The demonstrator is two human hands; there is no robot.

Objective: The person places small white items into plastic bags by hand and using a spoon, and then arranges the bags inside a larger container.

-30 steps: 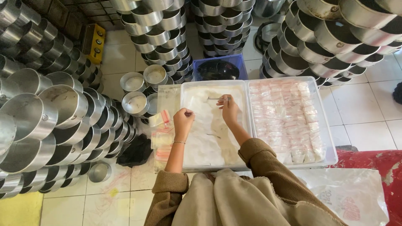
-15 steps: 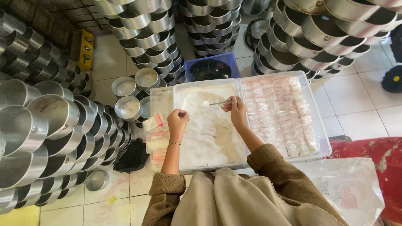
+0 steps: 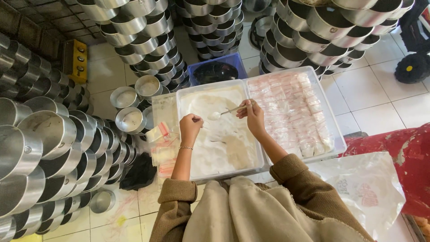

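Head view: our right hand [image 3: 253, 117] grips spoon [image 3: 224, 112] over white powder tray [image 3: 188, 92]; left hand [image 3: 191, 126] pinched closed, contents unclear

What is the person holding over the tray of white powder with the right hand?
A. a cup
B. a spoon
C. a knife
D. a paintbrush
B: the right hand pinches the thin handle of a spoon whose small bowl is heaped with white powder, above the tray of powder.
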